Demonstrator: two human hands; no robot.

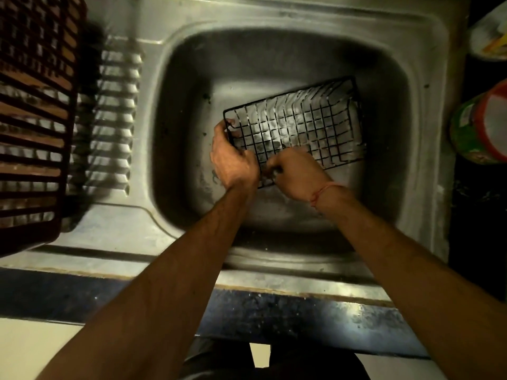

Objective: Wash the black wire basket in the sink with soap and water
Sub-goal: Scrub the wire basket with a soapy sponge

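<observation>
While inside the sink (175,78), black wire basket (296,124), both hands gripping.

Black grid-patterned wire basket (296,124), grey steel sink (274,58), dark red slatted rack (33,105), green-and-red container (480,127).

left hand (233,157): curled grip | right hand (295,174): fingers curled, pinching

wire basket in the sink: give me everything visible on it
The black wire basket is a rectangular grid of thin dark wire with raised sides, looking like coated metal. It is tilted inside the steel sink, whitish suds on its mesh. The left hand grips its near-left corner; the right hand is curled at its near edge.
</observation>
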